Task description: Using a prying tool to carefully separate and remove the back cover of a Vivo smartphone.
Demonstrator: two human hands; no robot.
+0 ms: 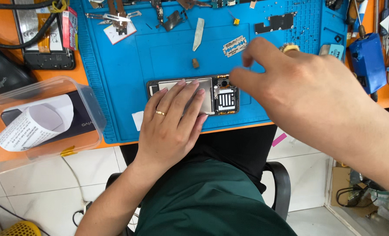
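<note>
Item, nearest: my left hand (170,120), fingers spread flat, pressing on the opened phone (193,96) and covering most of its silver battery panel. The phone lies at the near edge of the blue work mat (168,52).

Item: my right hand (299,87), raised above the phone's camera end, thumb and forefinger drawn together; whether they pinch a part I cannot tell.

Step, as I judge it: working on the exposed board end. Next move calls for a steady hold and fine fingertip placement.

Item, farther: razor blade (234,46), white pry pick (198,33), loose metal parts.
</note>
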